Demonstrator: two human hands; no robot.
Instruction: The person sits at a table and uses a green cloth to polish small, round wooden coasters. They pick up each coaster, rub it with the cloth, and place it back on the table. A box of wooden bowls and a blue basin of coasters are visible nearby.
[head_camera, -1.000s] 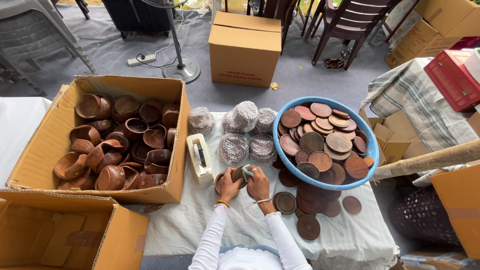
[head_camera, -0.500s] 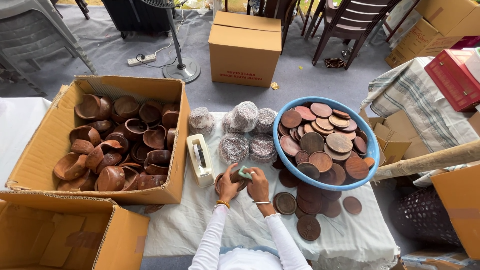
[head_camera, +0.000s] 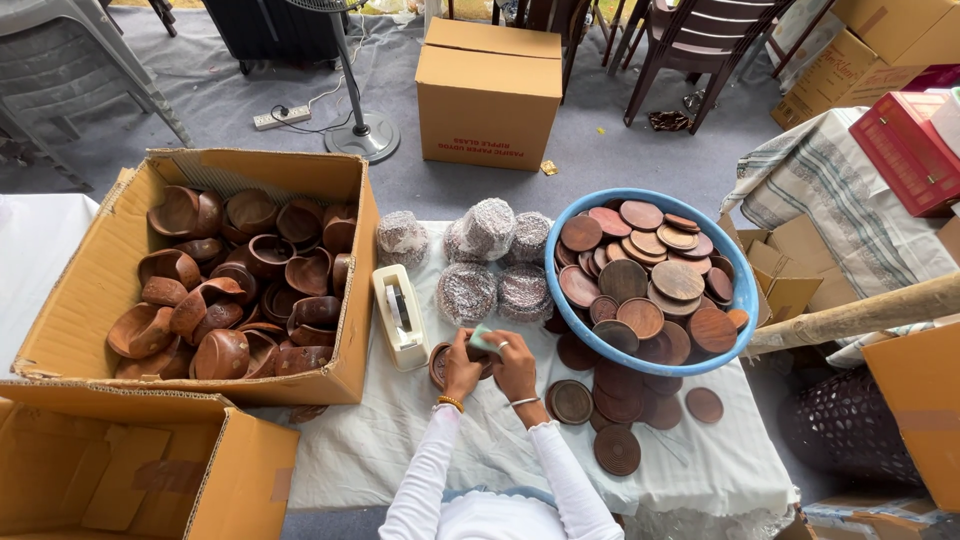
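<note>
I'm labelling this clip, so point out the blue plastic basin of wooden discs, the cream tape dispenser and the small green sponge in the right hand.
Blue plastic basin (head_camera: 747, 300): head view, bare right rim.
Cream tape dispenser (head_camera: 399, 318): head view, top of its body.
Small green sponge (head_camera: 484, 340): head view, exposed corner above the fingers.

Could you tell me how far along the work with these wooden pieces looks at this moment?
Done, apparently: wrapped stacks behind the tape dispenser. In hand: left hand holds a small wooden bowl; right hand presses a green pad on it. Left: cardboard box of bowls, blue basin of lids.
</note>
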